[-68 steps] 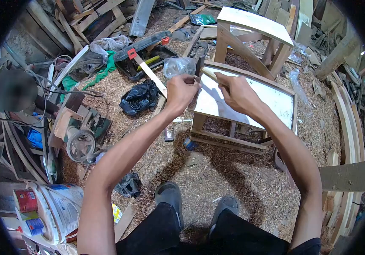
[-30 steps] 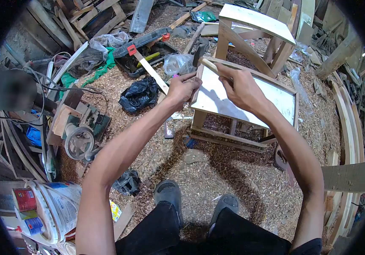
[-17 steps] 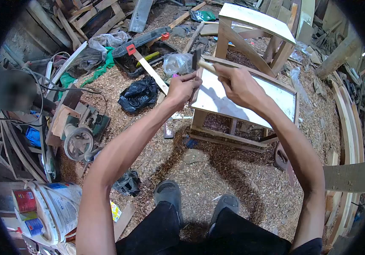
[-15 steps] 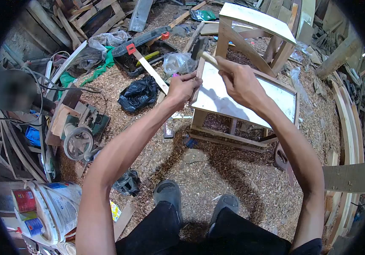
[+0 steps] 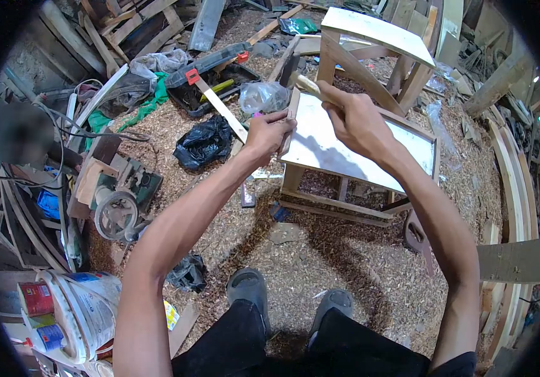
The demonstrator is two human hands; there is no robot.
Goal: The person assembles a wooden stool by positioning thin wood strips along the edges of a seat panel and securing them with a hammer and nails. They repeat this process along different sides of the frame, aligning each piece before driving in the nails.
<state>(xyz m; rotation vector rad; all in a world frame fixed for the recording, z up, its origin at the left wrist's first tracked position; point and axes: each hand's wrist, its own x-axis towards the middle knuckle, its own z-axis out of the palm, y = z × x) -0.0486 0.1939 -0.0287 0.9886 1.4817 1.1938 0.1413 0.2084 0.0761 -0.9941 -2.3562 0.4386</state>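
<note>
My right hand is closed round the light wooden handle of a hammer, whose dark head is up beside the left end of a white-topped wooden frame. At that end my left hand pinches a narrow wooden strip against the frame's edge. The frame rests on a wooden stand with rails below. Whether a nail is between my left fingers is too small to tell.
A curved white-topped wooden piece stands behind the frame. An open tool case, a black plastic bag and a machine with a handwheel are left. A bucket with cans is lower left; a handsaw leans at right.
The hammer head has tilted up and back a little, away from the strip. My left hand keeps its hold on the strip, and the view has shifted slightly.
</note>
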